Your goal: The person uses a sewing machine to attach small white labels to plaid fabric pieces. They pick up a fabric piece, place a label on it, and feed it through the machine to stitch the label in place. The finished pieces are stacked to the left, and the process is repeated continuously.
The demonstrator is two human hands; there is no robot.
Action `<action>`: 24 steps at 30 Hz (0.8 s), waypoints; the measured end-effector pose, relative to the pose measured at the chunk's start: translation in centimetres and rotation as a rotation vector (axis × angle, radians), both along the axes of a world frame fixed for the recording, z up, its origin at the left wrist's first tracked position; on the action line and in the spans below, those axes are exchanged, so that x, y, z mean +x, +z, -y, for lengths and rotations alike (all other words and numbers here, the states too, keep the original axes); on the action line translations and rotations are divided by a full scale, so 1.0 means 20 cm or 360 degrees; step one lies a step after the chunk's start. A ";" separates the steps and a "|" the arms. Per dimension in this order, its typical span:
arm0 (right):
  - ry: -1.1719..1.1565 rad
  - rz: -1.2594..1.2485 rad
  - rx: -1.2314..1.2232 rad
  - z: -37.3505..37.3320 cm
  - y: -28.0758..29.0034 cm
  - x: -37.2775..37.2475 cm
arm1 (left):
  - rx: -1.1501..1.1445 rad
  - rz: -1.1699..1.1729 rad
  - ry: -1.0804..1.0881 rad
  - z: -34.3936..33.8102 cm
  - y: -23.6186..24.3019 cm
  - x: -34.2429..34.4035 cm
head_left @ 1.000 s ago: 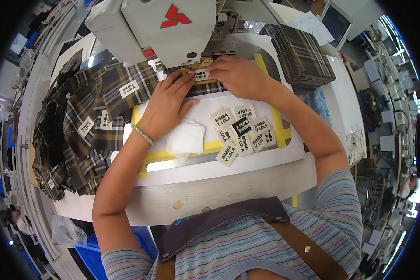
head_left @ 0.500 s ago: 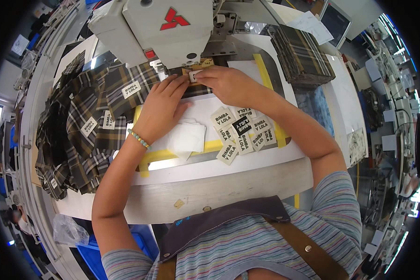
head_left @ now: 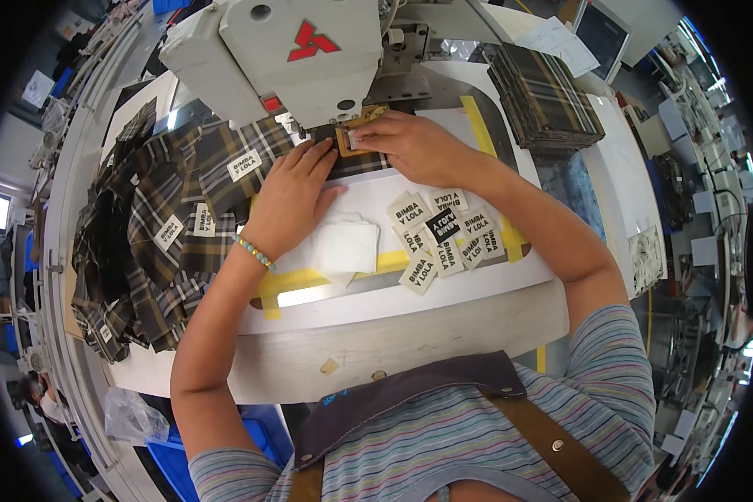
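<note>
My left hand [head_left: 295,191] lies with its fingers stretched out on the dark plaid fabric [head_left: 217,151], left of a tan-edged template [head_left: 340,140] under the sewing machine head [head_left: 309,58]. At that template, my right hand [head_left: 422,149] has its fingers drawn together on a small white label [head_left: 353,140]. The fingers partly hide the label, and the needle area is hard to make out. Printed labels [head_left: 410,211], mostly white with one black, lie loosely overlapped below my right forearm. Beside my left wrist sits a small pile of white sheets [head_left: 343,251].
Plaid pieces with white labels on them spread over the left of the table. A thick stack of plaid pieces [head_left: 544,100] stands at the back right, near a monitor [head_left: 598,42]. Yellow tape [head_left: 477,125] borders the work plate. A blue bin [head_left: 171,460] is below the front edge.
My left fingertips have moved away from the white label, while my right fingers stay on it. More of the tan-edged template shows. The whole view has shifted slightly.
</note>
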State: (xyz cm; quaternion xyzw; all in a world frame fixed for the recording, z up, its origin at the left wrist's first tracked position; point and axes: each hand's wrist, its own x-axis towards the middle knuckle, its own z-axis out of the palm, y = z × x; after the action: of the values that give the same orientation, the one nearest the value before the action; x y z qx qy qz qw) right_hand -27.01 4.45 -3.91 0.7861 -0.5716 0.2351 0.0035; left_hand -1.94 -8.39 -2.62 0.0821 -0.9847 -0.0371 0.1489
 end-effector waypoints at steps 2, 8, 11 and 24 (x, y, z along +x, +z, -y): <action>-0.0001 0.0007 0.0032 0.01 0.01 0.00 | -0.0003 0.0012 0.0001 0.00 0.01 0.00; 0.0007 -0.0008 0.0033 0.01 0.01 0.00 | -0.0019 0.0016 -0.0010 0.00 0.01 0.00; 0.0014 0.0026 0.0052 0.02 0.01 0.00 | -0.0017 0.0018 -0.0010 0.01 0.02 0.00; 0.0014 0.0177 0.0042 0.03 0.02 0.01 | 0.0032 0.0025 -0.0034 0.04 0.04 0.00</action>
State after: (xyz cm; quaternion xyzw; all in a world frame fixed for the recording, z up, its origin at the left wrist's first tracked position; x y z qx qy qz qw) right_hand -26.84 3.90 -3.60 0.7744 -0.5705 0.2707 -0.0397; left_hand -1.99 -9.13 -1.92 0.0732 -0.9863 -0.0479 0.1400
